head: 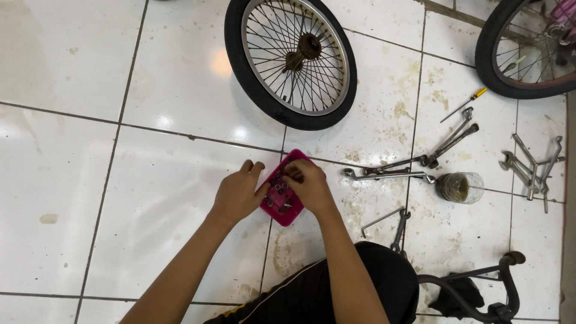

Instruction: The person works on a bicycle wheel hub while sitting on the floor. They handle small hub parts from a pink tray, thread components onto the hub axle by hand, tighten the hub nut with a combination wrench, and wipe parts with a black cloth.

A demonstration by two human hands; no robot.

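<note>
A small pink tray [290, 217] with several small metal parts lies on the white tiled floor in front of me. My left hand [237, 193] rests against the tray's left edge, fingers curled along it. My right hand [307, 183] reaches into the tray from the right, fingertips down among the small parts; whether it grips one is hidden by the fingers. A loose bicycle wheel [291, 60] with a black tyre and rusty hub lies flat just beyond the tray.
Several spanners [390, 174] and wrenches [531, 165] lie on the tiles to the right, with a screwdriver [463, 104] and a round clear tub [459, 187]. A second wheel [527, 48] is at top right. Black handlebars [480, 288] lie at bottom right, beside my knee.
</note>
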